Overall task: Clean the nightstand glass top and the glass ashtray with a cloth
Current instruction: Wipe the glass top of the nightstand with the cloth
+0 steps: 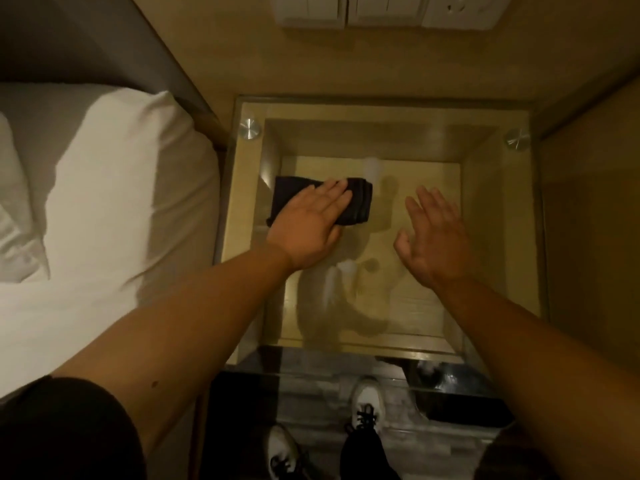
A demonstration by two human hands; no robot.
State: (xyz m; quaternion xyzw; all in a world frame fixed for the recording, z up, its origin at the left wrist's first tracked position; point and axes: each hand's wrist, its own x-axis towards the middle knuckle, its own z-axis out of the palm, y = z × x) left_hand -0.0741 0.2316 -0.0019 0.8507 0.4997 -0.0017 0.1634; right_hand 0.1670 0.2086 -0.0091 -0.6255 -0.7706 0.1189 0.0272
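Risk, cloth: I have only a flat palm on the cloth, so if I sweep fast it may bunch up or slide out from under my fingers and I end up smearing the glass with bare skin
Risk, glass: the glass sits on metal studs at the corners; leaning hard near an edge could stress or shift it, I judge
Risk, right hand: if it drops onto the pane it leaves fresh prints on the part I mean to wipe
Risk, ashtray: I cannot see the ashtray on the top at all; a dark shiny shape shows low at the front edge, but I cannot tell what it is, so half the task has no located target
Left hand: arm reaches in from the bed side, palm down, fingers straight and together, pressing on the folded dark cloth at the left middle of the glass; nothing clenched
Right hand: released, fingers spread, palm down over the right middle of the glass; whether it touches the pane I cannot tell
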